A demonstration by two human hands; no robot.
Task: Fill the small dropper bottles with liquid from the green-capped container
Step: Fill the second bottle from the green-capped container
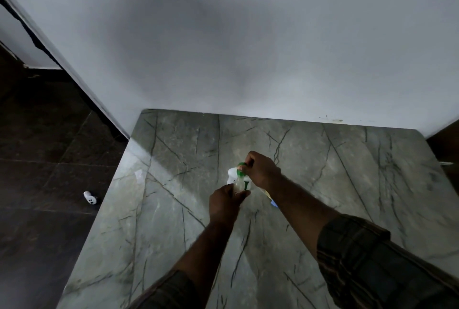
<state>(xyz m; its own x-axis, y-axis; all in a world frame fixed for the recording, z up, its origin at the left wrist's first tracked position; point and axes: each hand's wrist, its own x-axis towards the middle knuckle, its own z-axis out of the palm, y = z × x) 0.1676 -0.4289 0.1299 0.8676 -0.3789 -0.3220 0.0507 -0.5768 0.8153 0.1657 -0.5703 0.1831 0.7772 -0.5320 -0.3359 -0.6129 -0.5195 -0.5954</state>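
Observation:
A clear bottle (240, 184) with a green cap (241, 169) stands upright near the middle of the grey marble table (173, 184). My left hand (224, 203) is wrapped around the bottle's lower body. My right hand (260, 168) pinches the green cap from the right side. Behind the bottle sits a white object (232, 175), mostly hidden, with a dark mark on it. No small dropper bottle is clearly visible. Under my right forearm a yellowish and blue item (272, 199) peeks out.
A pale wall (248, 47) rises right behind the table's far edge. Dark floor tiles (44, 159) lie to the left, with a small white device (90, 197) on them. The table's left edge runs diagonally toward me.

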